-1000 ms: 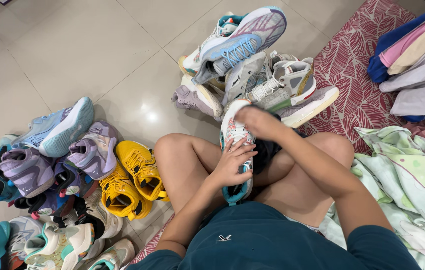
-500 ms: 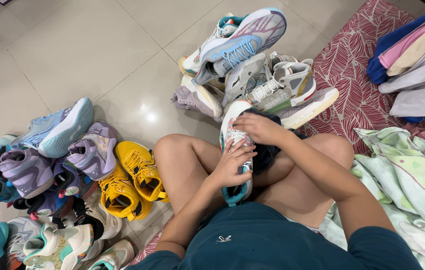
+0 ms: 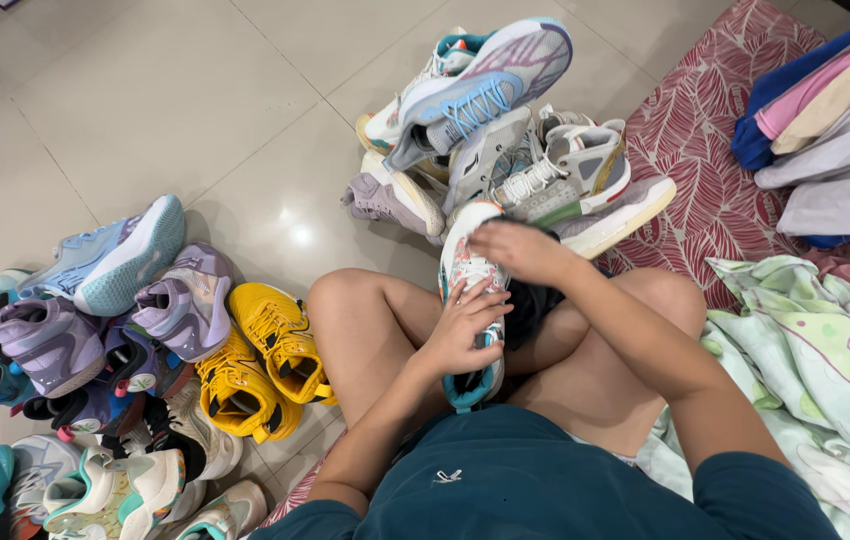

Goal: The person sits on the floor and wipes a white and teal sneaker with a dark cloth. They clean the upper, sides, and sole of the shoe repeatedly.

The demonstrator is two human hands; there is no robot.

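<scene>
Our left hand (image 3: 462,335) grips the patterned white sneaker (image 3: 470,275) on our lap. Our right hand (image 3: 515,248) presses a dark cloth (image 3: 530,300) on its toe, at 12 o'clock.

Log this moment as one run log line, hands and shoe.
left hand: steadies white patterned sneaker on lap | right hand: presses dark cloth on sneaker toe | nearby: yellow sneakers, shoe piles on tile floor
</scene>
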